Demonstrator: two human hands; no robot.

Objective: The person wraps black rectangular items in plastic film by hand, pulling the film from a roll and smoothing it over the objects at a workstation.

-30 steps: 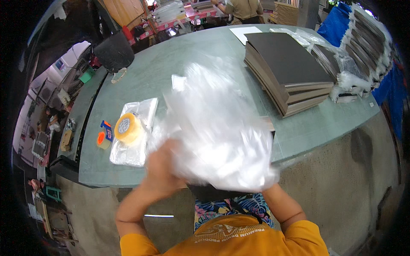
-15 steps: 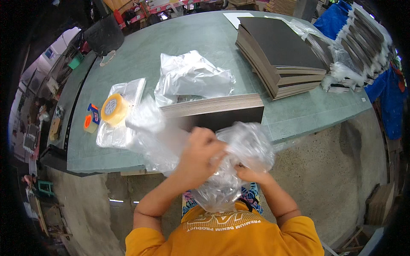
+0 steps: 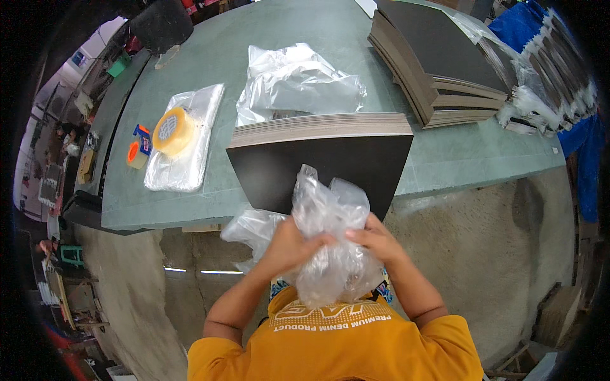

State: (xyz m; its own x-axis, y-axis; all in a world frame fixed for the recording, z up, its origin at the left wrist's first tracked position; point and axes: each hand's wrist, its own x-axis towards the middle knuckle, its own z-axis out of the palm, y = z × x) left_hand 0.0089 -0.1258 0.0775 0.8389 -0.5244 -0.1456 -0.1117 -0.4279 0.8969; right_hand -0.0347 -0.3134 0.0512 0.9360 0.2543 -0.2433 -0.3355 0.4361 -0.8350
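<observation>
Green table (image 3: 210, 57): I view a black stack (image 3: 267, 174) at the near edge, presumably for access. Left hand (image 3: 292, 246) and right hand (image 3: 380, 242) grip plastic film (image 3: 332, 206), apparently compacting it.

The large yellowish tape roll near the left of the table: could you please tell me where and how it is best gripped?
Probably by the outer wall of the tape roll, thumb and fingers on opposite sides, coming from above: it appears to lie on its flat side on the plastic pack, with its curved wall exposed.
</observation>
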